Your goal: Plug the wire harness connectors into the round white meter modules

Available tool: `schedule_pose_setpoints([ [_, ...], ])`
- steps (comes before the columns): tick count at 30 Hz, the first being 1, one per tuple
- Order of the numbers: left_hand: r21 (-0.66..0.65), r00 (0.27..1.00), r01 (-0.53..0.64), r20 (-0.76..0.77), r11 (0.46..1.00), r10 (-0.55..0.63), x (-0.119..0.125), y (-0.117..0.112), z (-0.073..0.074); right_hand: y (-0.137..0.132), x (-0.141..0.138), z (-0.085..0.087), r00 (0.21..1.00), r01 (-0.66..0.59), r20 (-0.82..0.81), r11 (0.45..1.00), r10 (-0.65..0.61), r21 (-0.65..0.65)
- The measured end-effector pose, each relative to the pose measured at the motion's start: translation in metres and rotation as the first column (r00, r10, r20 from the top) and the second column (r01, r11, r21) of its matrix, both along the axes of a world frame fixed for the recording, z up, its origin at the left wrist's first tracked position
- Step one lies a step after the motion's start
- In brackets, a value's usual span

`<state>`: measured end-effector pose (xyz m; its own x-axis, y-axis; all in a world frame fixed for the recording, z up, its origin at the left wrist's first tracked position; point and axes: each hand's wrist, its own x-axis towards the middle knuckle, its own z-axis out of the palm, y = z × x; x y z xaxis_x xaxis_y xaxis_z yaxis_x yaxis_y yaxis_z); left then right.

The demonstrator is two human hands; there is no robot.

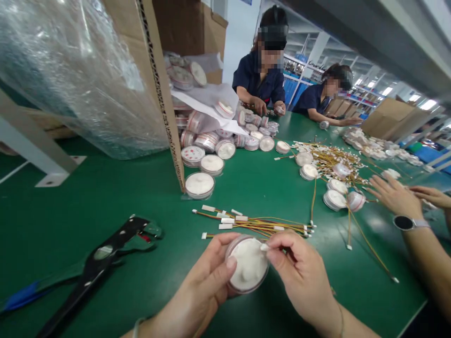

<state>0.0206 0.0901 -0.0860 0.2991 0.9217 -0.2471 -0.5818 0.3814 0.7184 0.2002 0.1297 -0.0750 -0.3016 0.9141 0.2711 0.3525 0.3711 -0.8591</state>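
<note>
My left hand [204, 281] grips a round white disc-shaped part [248, 265] with a clear rim, held just above the green table. My right hand [303, 272] pinches a small white connector [263, 247] at the disc's upper edge. Just beyond my hands lies a bundle of yellow and red wires with white plugs [257, 224].
A black hand tool [105, 256] lies at the left. Several similar discs [211, 164] spill from an open cardboard box [158, 89]. More discs and wires [331, 164] lie at the right, by a co-worker's hand with a watch [398, 199]. Two people sit at the far end.
</note>
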Motion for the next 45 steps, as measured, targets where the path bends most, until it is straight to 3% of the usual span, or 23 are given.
schedule_pose_setpoints([
  [4, 0.047, 0.996, 0.069, -0.065, 0.997, -0.066, -0.002, 0.0, 0.001, -0.003, 0.0, 0.005, 0.995, -0.092, 0.063, 0.986, 0.083, 0.143],
  [7, 0.128, 0.988, 0.116, -0.117, 0.985, -0.101, -0.002, 0.0, 0.004, -0.007, 0.0, 0.005, 0.99, -0.114, 0.107, 0.972, 0.093, 0.205],
  [10, 0.125, 0.977, 0.125, -0.188, 0.984, -0.1, -0.001, -0.001, 0.005, -0.01, -0.002, 0.007, 0.991, -0.103, 0.107, 0.959, 0.077, 0.264],
  [19, 0.182, 0.907, 0.135, -0.418, 0.974, -0.047, -0.001, -0.005, -0.004, -0.013, -0.003, 0.007, 0.989, -0.114, 0.123, 0.949, 0.081, 0.294],
  [26, 0.229, 0.842, 0.181, -0.538, 0.956, -0.031, -0.005, -0.008, -0.005, -0.018, -0.006, 0.008, 0.994, -0.054, 0.105, 0.956, 0.025, 0.288],
  [34, 0.344, 0.756, 0.159, -0.645, 0.926, 0.11, -0.006, -0.011, -0.007, -0.022, -0.011, 0.006, 0.983, 0.101, 0.104, 0.922, -0.15, 0.374],
  [40, 0.502, 0.737, 0.263, -0.655, 0.824, 0.164, -0.007, -0.008, -0.002, -0.021, -0.011, 0.004, 0.991, 0.095, 0.056, 0.942, -0.119, 0.323],
  [45, 0.562, 0.684, 0.305, -0.691, 0.769, 0.234, -0.011, -0.01, -0.004, -0.015, -0.007, 0.002, 1.0, 0.029, -0.003, 0.993, -0.029, 0.111],
])
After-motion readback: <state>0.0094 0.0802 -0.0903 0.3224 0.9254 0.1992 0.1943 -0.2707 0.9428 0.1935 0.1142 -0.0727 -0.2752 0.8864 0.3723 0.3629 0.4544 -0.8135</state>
